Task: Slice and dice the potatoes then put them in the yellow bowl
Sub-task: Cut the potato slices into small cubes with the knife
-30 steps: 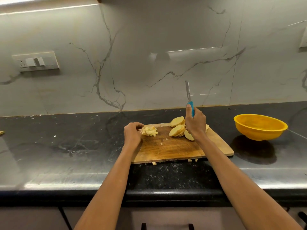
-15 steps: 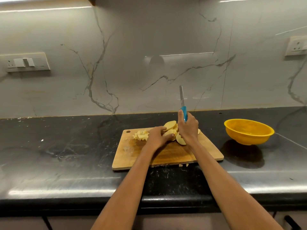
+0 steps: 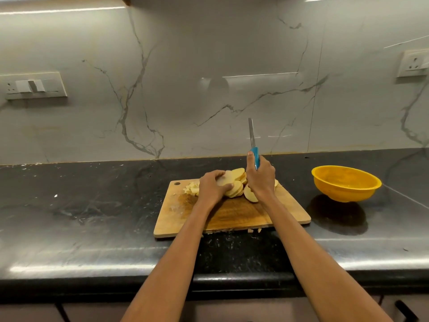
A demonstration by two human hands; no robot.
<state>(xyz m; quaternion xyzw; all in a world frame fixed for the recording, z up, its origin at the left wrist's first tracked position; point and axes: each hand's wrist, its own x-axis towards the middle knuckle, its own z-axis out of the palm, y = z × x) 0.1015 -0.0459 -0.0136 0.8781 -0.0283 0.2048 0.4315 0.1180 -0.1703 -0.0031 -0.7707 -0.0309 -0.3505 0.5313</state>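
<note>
Gripping potato slices [image 3: 234,188] with left hand [image 3: 212,188], right hand [image 3: 260,176] clutching knife [image 3: 253,145]

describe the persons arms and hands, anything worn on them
Both forearms are bare right up to the bottom edge of the picture: no sleeves, watch, bracelets or gloves show. The left hand and the right hand are bare too, with no rings that can be made out. The arms look slim.

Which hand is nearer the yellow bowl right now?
Right. The right hand grips the knife upright over the cutting board, with bare counter between it and the yellow bowl. The left hand holds potato slices farther left.
</note>
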